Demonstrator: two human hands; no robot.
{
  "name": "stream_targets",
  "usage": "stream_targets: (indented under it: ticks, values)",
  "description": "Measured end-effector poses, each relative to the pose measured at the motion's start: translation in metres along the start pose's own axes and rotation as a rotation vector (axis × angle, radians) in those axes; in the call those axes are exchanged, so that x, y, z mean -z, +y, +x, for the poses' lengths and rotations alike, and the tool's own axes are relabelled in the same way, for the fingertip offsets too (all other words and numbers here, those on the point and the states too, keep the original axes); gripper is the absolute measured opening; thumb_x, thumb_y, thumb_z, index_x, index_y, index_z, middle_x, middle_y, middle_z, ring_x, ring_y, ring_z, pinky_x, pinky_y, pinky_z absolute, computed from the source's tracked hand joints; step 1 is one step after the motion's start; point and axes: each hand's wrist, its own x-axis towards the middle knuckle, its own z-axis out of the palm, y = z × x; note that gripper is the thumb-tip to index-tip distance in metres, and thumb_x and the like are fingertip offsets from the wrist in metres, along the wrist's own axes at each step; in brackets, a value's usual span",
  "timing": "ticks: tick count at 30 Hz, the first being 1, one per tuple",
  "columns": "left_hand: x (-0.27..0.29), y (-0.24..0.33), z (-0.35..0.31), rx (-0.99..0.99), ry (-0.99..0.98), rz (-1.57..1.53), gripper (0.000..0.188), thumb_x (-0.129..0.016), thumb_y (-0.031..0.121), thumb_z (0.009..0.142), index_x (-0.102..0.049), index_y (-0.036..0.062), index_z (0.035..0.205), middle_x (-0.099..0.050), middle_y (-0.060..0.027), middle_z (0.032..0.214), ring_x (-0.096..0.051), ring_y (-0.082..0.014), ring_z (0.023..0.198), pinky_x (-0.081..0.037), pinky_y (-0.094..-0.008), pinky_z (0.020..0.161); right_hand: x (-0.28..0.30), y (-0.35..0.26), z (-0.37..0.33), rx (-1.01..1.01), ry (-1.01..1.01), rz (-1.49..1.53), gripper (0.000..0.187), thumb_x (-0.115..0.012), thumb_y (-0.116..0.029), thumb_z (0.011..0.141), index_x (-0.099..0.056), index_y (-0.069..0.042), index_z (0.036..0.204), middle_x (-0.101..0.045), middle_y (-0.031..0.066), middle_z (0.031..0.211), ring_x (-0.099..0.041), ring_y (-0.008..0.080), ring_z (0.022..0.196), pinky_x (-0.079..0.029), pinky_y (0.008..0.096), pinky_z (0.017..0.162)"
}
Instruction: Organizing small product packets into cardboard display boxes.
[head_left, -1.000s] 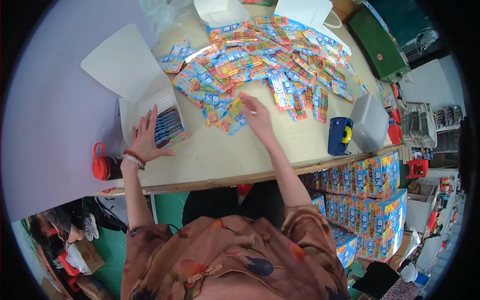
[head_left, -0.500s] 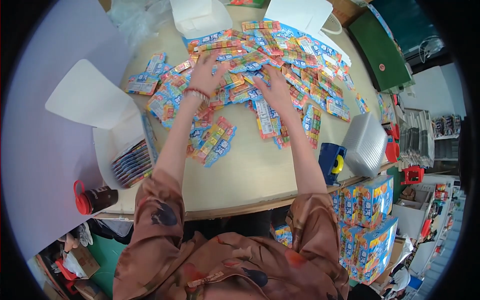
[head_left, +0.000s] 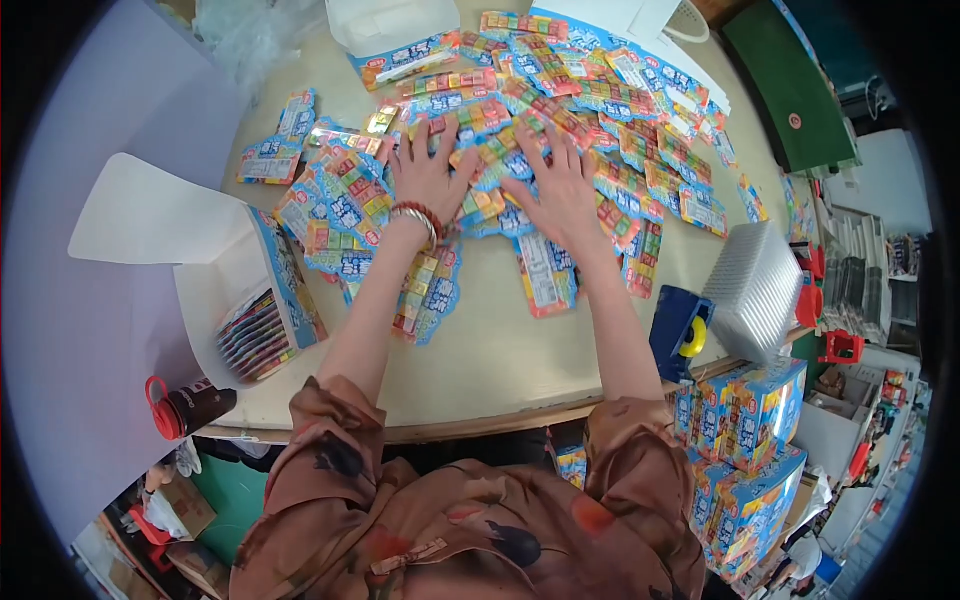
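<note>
A wide heap of flat candy packs (head_left: pixel 350 190), blue-edged with rows of coloured squares, is spread over the tabletop (head_left: pixel 480 345). My left hand (head_left: pixel 430 182) lies palm down on the near middle of the heap, fingers spread. Beside it my right hand (head_left: pixel 560 195) rests on more packs, its fingers apart too. Neither hand grips anything. One pack (head_left: pixel 430 295) lies just below my left wrist, and another pack (head_left: pixel 545 280), its printed back up, lies near my right wrist.
At the left stands an open white box (head_left: pixel 215 300) with packs stacked inside, near a dark bottle (head_left: pixel 195 405) with a red lid. A blue tape dispenser (head_left: pixel 675 330) and a clear plastic tray (head_left: pixel 750 285) sit at the right edge. Printed cartons (head_left: pixel 750 500) are stacked below.
Both hands have drawn a little nearer to me, and their fingers are spread over the packs. The whole view has shifted slightly.
</note>
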Motion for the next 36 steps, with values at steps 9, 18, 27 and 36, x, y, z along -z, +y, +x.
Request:
stream_targets:
  ticks: [9,18,27,36]
  values:
    - [0.018,0.036,-0.092,0.095,0.026,-0.112,0.064,-0.046,0.051,0.092,-0.035,0.0178,0.145,-0.026,-0.0203,0.149,-0.018,-0.0457,0.138,-0.015,-0.0586,0.111,0.036,-0.020,-0.069,0.024,-0.064,0.019,0.065,-0.055,-0.049,0.089,-0.038,-0.019,0.144,-0.033,0.0185,0.145,-0.030,0.0417,0.133,-0.020,0.0577,0.110]
    - [0.044,0.002,-0.061,0.110,-0.062,-0.050,0.069,-0.059,0.052,0.085,-0.042,0.0133,0.140,-0.049,-0.0151,0.131,-0.041,-0.0320,0.125,-0.026,-0.0502,0.103,0.080,-0.042,-0.055,-0.143,-0.165,0.087,0.073,-0.072,-0.040,0.078,-0.043,-0.019,0.141,-0.048,0.0125,0.132,-0.040,0.0345,0.127,-0.029,0.0499,0.107]
    - [0.054,-0.019,-0.030,0.113,-0.277,-0.073,0.070,-0.073,0.061,0.066,-0.064,0.0063,0.108,-0.054,-0.0169,0.116,-0.054,-0.0323,0.111,-0.041,-0.0484,0.094,0.068,-0.045,-0.068,-0.110,-0.368,0.195,0.068,-0.058,0.004,0.082,-0.046,-0.030,0.139,-0.027,0.0092,0.153,-0.015,0.0355,0.144,-0.005,0.0592,0.115]
    - [0.095,-0.003,-0.131,0.122,0.007,-0.518,0.047,-0.078,0.032,0.075,-0.061,-0.0008,0.104,-0.050,-0.0103,0.092,-0.052,-0.0217,0.081,-0.044,-0.0327,0.071,0.042,-0.084,-0.095,-0.574,0.195,0.389,0.059,-0.066,-0.019,0.081,-0.045,-0.003,0.134,-0.053,0.0179,0.122,-0.046,0.0374,0.117,-0.033,0.0580,0.094]
